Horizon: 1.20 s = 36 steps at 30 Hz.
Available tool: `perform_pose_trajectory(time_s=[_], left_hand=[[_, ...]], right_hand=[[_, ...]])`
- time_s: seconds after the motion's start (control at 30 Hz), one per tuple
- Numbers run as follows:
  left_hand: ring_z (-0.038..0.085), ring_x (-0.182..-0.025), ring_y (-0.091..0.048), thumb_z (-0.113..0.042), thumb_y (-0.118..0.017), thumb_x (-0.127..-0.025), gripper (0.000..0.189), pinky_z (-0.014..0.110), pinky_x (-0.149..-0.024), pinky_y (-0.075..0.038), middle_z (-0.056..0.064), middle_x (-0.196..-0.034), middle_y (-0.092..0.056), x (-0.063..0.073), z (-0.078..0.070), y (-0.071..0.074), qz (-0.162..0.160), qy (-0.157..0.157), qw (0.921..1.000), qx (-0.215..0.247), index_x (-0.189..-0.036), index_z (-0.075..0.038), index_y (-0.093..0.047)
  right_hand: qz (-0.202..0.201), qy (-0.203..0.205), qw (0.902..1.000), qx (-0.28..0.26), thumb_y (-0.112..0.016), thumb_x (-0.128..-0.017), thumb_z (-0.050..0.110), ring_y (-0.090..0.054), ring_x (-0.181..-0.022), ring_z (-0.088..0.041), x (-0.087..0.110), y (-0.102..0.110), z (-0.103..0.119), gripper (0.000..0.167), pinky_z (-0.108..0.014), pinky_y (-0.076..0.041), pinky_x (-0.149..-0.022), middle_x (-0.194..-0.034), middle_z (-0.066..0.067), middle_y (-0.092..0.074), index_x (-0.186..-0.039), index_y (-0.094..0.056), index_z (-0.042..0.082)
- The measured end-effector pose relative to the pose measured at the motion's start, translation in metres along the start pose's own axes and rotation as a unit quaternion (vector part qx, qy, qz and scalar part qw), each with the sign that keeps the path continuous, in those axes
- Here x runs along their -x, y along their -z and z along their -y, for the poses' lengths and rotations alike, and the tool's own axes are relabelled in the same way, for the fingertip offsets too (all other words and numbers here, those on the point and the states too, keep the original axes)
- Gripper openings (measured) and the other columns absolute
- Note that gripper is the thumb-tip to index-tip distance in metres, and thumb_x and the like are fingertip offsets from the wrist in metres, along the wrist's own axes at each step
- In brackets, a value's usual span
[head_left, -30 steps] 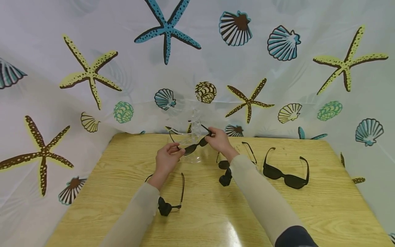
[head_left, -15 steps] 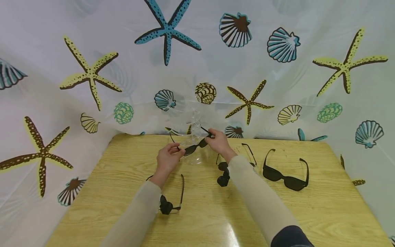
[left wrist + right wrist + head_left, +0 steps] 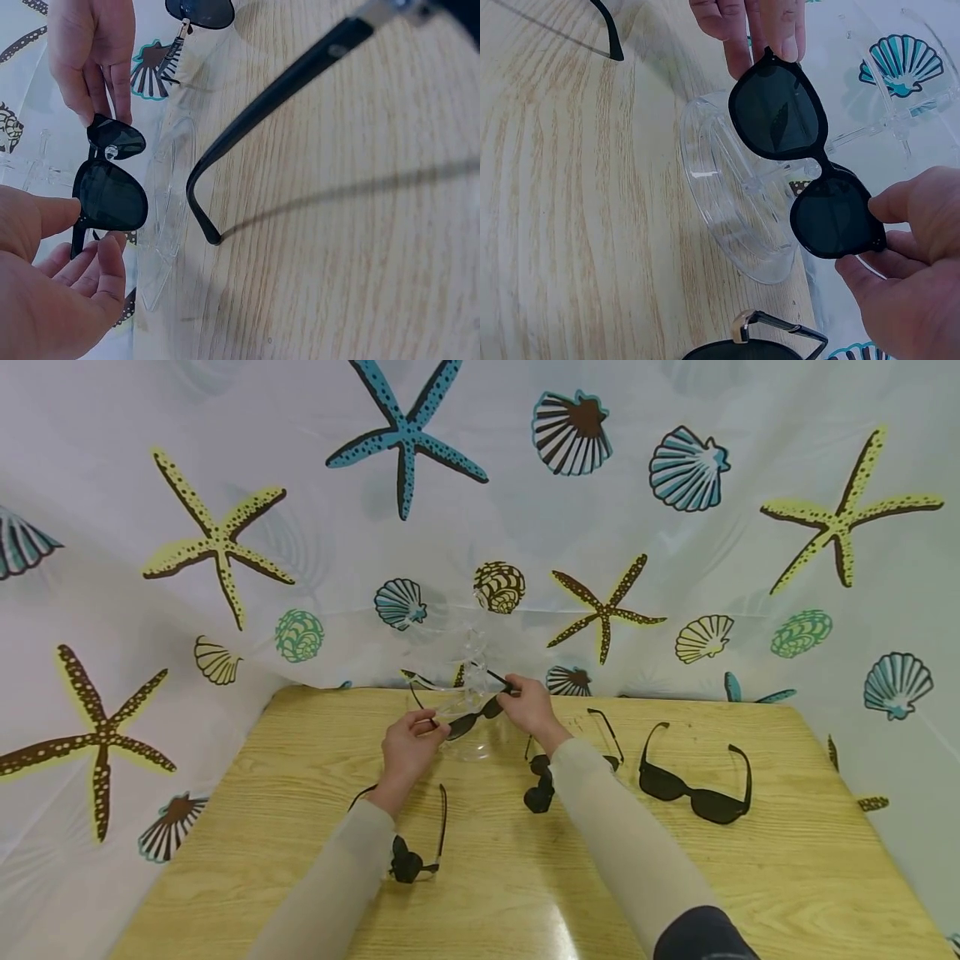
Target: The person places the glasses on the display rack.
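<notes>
A pair of black sunglasses (image 3: 462, 725) is held between both hands, tilted, low in front of a clear plastic display stand (image 3: 474, 750). My left hand (image 3: 408, 747) pinches one end of the frame by the hinge, thumb on the front. At the other end, my right hand (image 3: 531, 706) pinches the opposite hinge corner. In the right wrist view the bridge of the sunglasses (image 3: 776, 109) meets a clear knob of the stand (image 3: 705, 174). The temples point back past the post, partly hidden by the hands.
Other sunglasses lie on the wooden table (image 3: 480, 902): a pair (image 3: 407, 865) beside the left forearm, dark pairs (image 3: 538, 793) partly behind the right forearm, and a large black pair (image 3: 690, 797) at right. A starfish-and-shell printed cloth (image 3: 465, 543) hangs behind.
My right forearm has drifted slightly left and my left forearm slightly right. Both hands keep their hold on the sunglasses, which stay nearly in place at the stand.
</notes>
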State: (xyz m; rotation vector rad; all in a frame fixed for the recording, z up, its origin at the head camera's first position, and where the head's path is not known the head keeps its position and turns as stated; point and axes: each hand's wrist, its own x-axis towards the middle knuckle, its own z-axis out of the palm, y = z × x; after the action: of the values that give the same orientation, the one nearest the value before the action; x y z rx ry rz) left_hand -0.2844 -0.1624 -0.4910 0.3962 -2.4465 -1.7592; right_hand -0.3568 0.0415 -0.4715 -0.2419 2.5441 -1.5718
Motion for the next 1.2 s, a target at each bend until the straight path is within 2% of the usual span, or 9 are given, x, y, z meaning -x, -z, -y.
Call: perform_pose_trajectory(time_s=[0.1, 0.2, 0.43, 0.63, 0.8, 1.07, 1.2], left_hand=[[0.035, -0.119, -0.072, -0.017, -0.076, -0.098, 0.041, 0.036, -0.088, -0.061, 0.02, -0.128, -0.074, 0.0, 0.0, 0.0, 0.002, -0.002, 1.0, 0.001, -0.136, -0.007, -0.067], [0.035, -0.118, -0.072, -0.018, -0.076, -0.098, 0.041, 0.036, -0.088, -0.061, 0.02, -0.128, -0.074, 0.001, -0.001, 0.001, 0.004, -0.002, 1.0, 0.001, -0.136, -0.007, -0.067], [0.034, -0.114, -0.073, -0.019, -0.077, -0.098, 0.04, 0.04, -0.09, -0.06, 0.019, -0.128, -0.074, 0.0, -0.004, 0.002, 0.006, 0.004, 0.9999, -0.011, -0.136, -0.008, -0.068], [0.034, -0.115, -0.073, -0.019, -0.076, -0.099, 0.041, 0.043, -0.092, -0.06, 0.019, -0.13, -0.073, 0.002, -0.005, 0.006, 0.013, 0.016, 0.9997, -0.011, -0.137, -0.009, -0.066], [0.035, -0.115, -0.073, -0.017, -0.075, -0.1, 0.041, 0.039, -0.089, -0.061, 0.02, -0.131, -0.072, 0.002, -0.005, 0.01, 0.022, 0.013, 0.9997, -0.006, -0.138, -0.007, -0.066], [0.037, -0.115, -0.072, -0.016, -0.074, -0.1, 0.042, 0.036, -0.084, -0.062, 0.023, -0.131, -0.072, 0.003, -0.004, 0.012, 0.03, 0.004, 0.9995, -0.01, -0.14, -0.005, -0.064], [0.037, -0.112, -0.073, -0.018, -0.074, -0.1, 0.043, 0.034, -0.079, -0.061, 0.023, -0.129, -0.072, 0.003, -0.005, 0.012, 0.028, 0.001, 0.9993, -0.023, -0.14, -0.006, -0.064]], right_hand=[[0.003, -0.002, 1.0, -0.003, -0.055, -0.109, 0.015, -0.059, -0.137, -0.037, -0.001, 0.0, 0.001, 0.056, -0.03, -0.044, -0.07, -0.16, -0.023, -0.049, -0.162, -0.04, 0.003], [0.003, -0.005, 1.0, -0.001, -0.055, -0.11, 0.015, -0.058, -0.138, -0.037, -0.001, 0.0, 0.0, 0.056, -0.031, -0.046, -0.071, -0.159, -0.023, -0.049, -0.162, -0.04, 0.003], [0.003, -0.007, 1.0, 0.002, -0.056, -0.11, 0.016, -0.056, -0.141, -0.037, -0.001, -0.002, -0.002, 0.055, -0.039, -0.054, -0.085, -0.16, -0.024, -0.048, -0.161, -0.041, 0.002], [0.0, -0.004, 0.9999, 0.013, -0.056, -0.109, 0.015, -0.057, -0.14, -0.038, 0.001, -0.002, -0.002, 0.054, -0.046, -0.056, -0.095, -0.158, -0.024, -0.05, -0.16, -0.043, 0.002], [-0.002, -0.001, 0.9998, 0.019, -0.055, -0.11, 0.016, -0.057, -0.14, -0.038, 0.002, -0.003, -0.002, 0.053, -0.049, -0.056, -0.103, -0.158, -0.024, -0.05, -0.16, -0.044, 0.002], [0.0, -0.001, 0.9996, 0.029, -0.056, -0.11, 0.016, -0.057, -0.14, -0.038, 0.004, -0.003, -0.001, 0.053, -0.049, -0.056, -0.099, -0.159, -0.023, -0.05, -0.159, -0.045, 0.003], [0.005, -0.006, 0.9995, 0.03, -0.055, -0.109, 0.017, -0.055, -0.142, -0.038, 0.004, -0.001, -0.001, 0.054, -0.05, -0.055, -0.105, -0.16, -0.023, -0.048, -0.16, -0.044, 0.003]])
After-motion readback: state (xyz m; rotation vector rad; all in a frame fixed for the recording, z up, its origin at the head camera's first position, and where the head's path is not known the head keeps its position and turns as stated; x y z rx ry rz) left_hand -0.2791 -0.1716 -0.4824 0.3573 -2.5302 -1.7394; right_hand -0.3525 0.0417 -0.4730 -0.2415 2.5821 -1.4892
